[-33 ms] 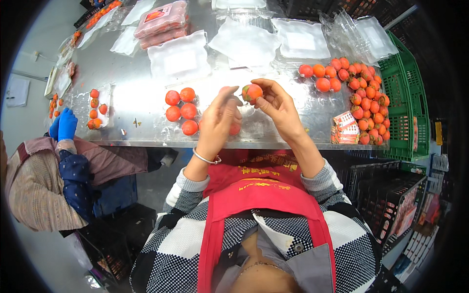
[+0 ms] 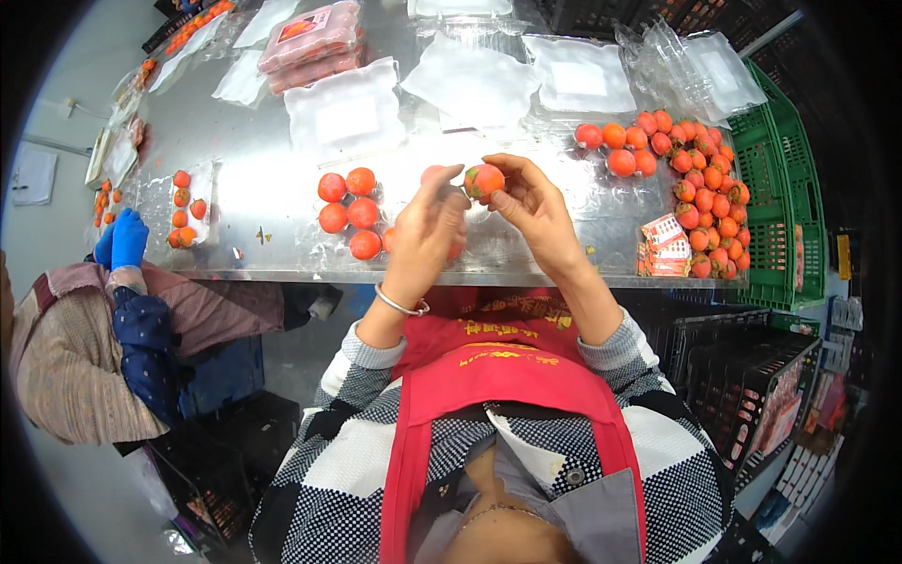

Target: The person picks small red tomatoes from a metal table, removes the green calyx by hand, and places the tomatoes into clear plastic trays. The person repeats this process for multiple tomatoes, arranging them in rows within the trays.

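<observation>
Green crates (image 2: pixel 785 188), clear plastic trays (image 2: pixel 583 75), co-worker's blue glove (image 2: pixel 122 240).

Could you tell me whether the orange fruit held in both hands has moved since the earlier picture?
No: the orange fruit sits in the same spot above the steel table's front edge.

Left hand (image 2: pixel 423 235) hides fruit behind it (image 2: pixel 456 250) (mostly)

Small round orange-red fruit (image 2: pixel 483 179), glossy, with a pale greenish patch on its near side; pinched between fingertips of right hand (image 2: pixel 536 211) and left hand (image 2: pixel 427 226), raised above steel table (image 2: pixel 282 235). Second like fruit (image 2: pixel 434 173) just behind left fingers, partly hidden.
</observation>
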`<state>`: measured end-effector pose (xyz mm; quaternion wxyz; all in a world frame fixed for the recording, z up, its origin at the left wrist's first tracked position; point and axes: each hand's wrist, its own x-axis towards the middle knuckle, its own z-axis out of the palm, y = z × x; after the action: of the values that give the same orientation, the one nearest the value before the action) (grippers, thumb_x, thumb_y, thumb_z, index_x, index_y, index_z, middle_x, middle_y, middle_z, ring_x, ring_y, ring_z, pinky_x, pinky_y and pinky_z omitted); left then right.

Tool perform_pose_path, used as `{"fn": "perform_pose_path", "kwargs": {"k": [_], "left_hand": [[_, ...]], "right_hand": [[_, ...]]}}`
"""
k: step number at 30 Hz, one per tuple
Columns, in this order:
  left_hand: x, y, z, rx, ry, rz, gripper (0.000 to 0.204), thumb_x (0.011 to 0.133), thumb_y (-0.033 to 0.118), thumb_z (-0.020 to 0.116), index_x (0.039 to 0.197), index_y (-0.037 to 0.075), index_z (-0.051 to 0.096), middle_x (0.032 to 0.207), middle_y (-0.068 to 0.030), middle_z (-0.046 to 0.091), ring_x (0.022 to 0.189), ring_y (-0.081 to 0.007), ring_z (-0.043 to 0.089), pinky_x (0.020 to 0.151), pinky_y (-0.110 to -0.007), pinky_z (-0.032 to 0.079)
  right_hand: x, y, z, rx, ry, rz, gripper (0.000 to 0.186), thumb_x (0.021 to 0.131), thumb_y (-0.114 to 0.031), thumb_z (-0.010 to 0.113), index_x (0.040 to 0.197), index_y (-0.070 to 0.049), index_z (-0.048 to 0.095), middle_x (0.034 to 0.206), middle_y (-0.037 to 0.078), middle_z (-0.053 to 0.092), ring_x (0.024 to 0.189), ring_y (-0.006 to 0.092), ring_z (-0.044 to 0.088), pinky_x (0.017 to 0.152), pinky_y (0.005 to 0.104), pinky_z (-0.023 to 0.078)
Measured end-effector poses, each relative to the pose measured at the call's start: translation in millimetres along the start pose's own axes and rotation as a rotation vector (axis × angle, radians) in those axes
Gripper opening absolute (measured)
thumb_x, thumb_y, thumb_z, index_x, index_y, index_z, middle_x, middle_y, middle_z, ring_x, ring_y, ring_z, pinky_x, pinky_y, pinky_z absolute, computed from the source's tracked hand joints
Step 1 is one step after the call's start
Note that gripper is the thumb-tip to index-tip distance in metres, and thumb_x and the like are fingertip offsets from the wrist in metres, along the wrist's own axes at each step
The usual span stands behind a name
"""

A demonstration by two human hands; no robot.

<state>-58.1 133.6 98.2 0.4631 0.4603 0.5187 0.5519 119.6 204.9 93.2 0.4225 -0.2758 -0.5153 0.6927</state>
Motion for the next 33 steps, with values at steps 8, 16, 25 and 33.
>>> {"fn": "perform_pose_path", "kwargs": {"k": [8,16,25,33], "left_hand": [[-2,1,10,0.028,0.039,-0.015,0.043,0.115,0.031,0.052,0.131,-0.005,0.069,0.104,-0.0125,0.075,0.087,-0.0149,0.067,0.078,-0.028,0.055],[-1,-1,-3,-0.016,0.004,0.012,0.042,0.116,0.031,0.049,0.129,-0.003,0.070,0.095,-0.0055,0.073,0.075,-0.0111,0.064,0.067,-0.027,0.051],[2,-4,2,0.511,0.164,0.492,0.020,0.107,0.013,0.063,0.121,0.001,0.072,0.086,-0.0135,0.070,0.068,-0.0216,0.067,0.064,-0.033,0.053],[1,-11,-13,0.315,0.067,0.194,0.020,0.109,0.013,0.061,0.119,0.001,0.074,0.081,-0.0107,0.070,0.068,-0.0212,0.067,0.065,-0.031,0.054]], "right_hand": [[-15,-2,14,-0.629,-0.067,-0.394,0.038,0.094,0.004,0.070,0.131,0.002,0.062,0.126,0.012,0.063,0.120,0.0230,0.066,0.105,0.0346,0.053],[-17,7,18,-0.196,-0.065,-0.140,0.037,0.104,-0.004,0.068,0.137,0.003,0.055,0.131,0.011,0.064,0.122,0.0191,0.065,0.105,0.0339,0.054],[-18,12,21,-0.127,-0.014,-0.087,0.036,0.103,-0.010,0.072,0.134,0.003,0.058,0.127,0.012,0.067,0.118,0.0192,0.069,0.104,0.0345,0.055],[-18,7,17,-0.017,-0.032,0.106,0.035,0.111,-0.024,0.062,0.135,0.000,0.059,0.113,0.004,0.067,0.094,0.0101,0.062,0.085,0.0272,0.052]]}}
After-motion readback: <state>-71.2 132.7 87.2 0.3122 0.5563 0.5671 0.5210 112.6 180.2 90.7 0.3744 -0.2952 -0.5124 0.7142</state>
